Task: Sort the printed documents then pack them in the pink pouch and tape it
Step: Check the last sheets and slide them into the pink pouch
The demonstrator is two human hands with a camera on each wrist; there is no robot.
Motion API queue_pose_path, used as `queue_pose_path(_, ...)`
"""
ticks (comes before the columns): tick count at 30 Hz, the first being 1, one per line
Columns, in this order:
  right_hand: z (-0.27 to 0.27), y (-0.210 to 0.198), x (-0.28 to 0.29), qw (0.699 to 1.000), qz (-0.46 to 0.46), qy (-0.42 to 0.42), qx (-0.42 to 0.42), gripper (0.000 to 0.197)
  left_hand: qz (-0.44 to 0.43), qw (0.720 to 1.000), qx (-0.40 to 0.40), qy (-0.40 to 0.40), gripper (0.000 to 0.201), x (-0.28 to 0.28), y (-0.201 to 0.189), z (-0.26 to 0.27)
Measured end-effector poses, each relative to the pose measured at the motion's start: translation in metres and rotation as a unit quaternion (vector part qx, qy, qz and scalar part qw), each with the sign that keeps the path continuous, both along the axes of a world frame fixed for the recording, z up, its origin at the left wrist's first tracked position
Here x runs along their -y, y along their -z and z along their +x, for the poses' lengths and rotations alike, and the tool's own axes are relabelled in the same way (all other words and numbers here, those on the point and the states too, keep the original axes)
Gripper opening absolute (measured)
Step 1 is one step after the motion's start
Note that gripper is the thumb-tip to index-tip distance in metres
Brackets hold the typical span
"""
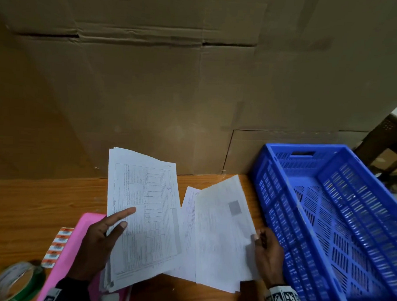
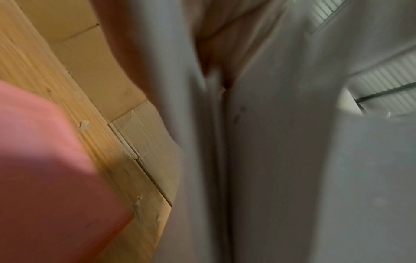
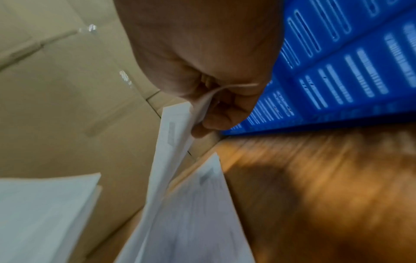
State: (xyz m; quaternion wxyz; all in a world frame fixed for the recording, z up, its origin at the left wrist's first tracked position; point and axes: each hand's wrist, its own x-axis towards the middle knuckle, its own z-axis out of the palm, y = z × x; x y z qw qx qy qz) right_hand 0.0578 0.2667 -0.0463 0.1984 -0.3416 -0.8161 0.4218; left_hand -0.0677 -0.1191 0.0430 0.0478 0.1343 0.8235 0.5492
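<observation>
**Both hands on paper, pouch under the left stack**

Left hand [image 1: 100,244] grips a thick stack of printed forms [image 1: 142,211], thumb on top, index finger stretched across the top page, the other fingers hidden beneath. Stack tilts up off the table [image 1: 31,200], its near end over the pink pouch [image 1: 68,254]. Right hand [image 1: 268,253] pinches the right edge of one sheet [image 1: 221,231] between thumb and fingers; right wrist view shows that sheet [image 3: 173,142] raised above a small pile [image 3: 191,213] lying flat on the wood. Pouch lies flat at the near left of the table, partly covered by the left hand and stack. Left of the pouch: a strip of orange-marked labels [image 1: 57,246] touching its edge, and a tape roll [image 1: 16,281] nearer the table's front corner. Right of the pouch, beyond the pile: a blue crate [image 1: 340,220], tilted. Cardboard wall [image 1: 196,82] behind.
</observation>
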Motion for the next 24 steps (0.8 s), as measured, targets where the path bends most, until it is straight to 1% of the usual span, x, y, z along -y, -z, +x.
queue_pose_path(2, -0.003, -0.012, -0.003, 0.995, -0.068, 0.020, -0.065, 0.019, 0.009, 1.000, 0.002, 0.001, 0.038, -0.003, -0.001, 0.000)
queue_pose_path(4, -0.007, -0.031, -0.002, 0.973, -0.176, 0.028, -0.145, 0.021, 0.021, 1.000, 0.013, 0.004, 0.040, -0.005, -0.001, 0.000)
queue_pose_path(5, -0.009, -0.041, -0.003, 0.959, -0.216, 0.024, -0.181, 0.022, 0.026, 0.999, 0.018, 0.007, 0.042, -0.005, -0.001, 0.000)
queue_pose_path(7, -0.012, -0.054, -0.003, 0.944, -0.249, 0.002, -0.218, 0.018, 0.026, 0.999, 0.020, 0.017, 0.051, -0.007, 0.000, 0.000)
queue_pose_path(10, -0.020, -0.057, 0.006, 0.932, -0.290, -0.045, -0.211, 0.006, 0.028, 0.999, 0.030, 0.027, 0.056, -0.016, -0.003, 0.001)
queue_pose_path(11, -0.023, -0.056, 0.012, 0.932, -0.295, -0.060, -0.203, 0.008, 0.031, 0.998, 0.034, 0.033, 0.056, -0.019, -0.004, 0.002)
queue_pose_path(13, -0.030, -0.057, 0.030, 0.937, -0.291, -0.090, -0.171, 0.016, 0.019, 0.998, 0.034, 0.050, 0.060, -0.024, -0.007, 0.004)
queue_pose_path(14, -0.033, -0.056, 0.040, 0.937, -0.295, -0.103, -0.157, 0.020, 0.008, 0.998, 0.031, 0.052, 0.067, -0.026, -0.007, 0.004)
queue_pose_path(15, -0.036, -0.054, 0.051, 0.935, -0.305, -0.114, -0.143, 0.021, -0.003, 0.998, 0.033, 0.046, 0.079, -0.028, -0.008, 0.006)
queue_pose_path(16, -0.039, -0.051, 0.060, 0.932, -0.313, -0.126, -0.132, 0.021, -0.010, 0.998, 0.045, 0.032, 0.091, -0.031, -0.009, 0.008)
queue_pose_path(17, -0.041, -0.047, 0.068, 0.930, -0.318, -0.136, -0.122, 0.021, -0.003, 0.998, 0.062, 0.019, 0.098, -0.033, -0.010, 0.009)
queue_pose_path(18, -0.043, -0.043, 0.076, 0.928, -0.321, -0.149, -0.112, 0.022, 0.015, 0.997, 0.079, 0.009, 0.096, -0.035, -0.011, 0.011)
queue_pose_path(19, -0.044, -0.038, 0.081, 0.928, -0.321, -0.163, -0.096, 0.021, 0.027, 0.996, 0.086, 0.000, 0.086, -0.037, -0.010, 0.013)
queue_pose_path(20, -0.044, -0.036, 0.085, 0.929, -0.315, -0.176, -0.085, 0.019, 0.034, 0.996, 0.084, -0.010, 0.070, -0.038, -0.009, 0.014)
queue_pose_path(22, -0.043, -0.025, 0.086, 0.944, -0.274, -0.173, -0.064, 0.018, 0.033, 0.996, 0.071, -0.040, 0.022, -0.037, -0.005, 0.015)
queue_pose_path(23, -0.041, -0.018, 0.083, 0.960, -0.231, -0.154, -0.043, 0.017, 0.028, 0.996, 0.063, -0.051, 0.017, -0.034, -0.003, 0.014)
queue_pose_path(24, -0.038, -0.011, 0.079, 0.976, -0.178, -0.128, -0.007, 0.019, 0.025, 0.997, 0.055, -0.056, 0.023, -0.031, -0.003, 0.014)
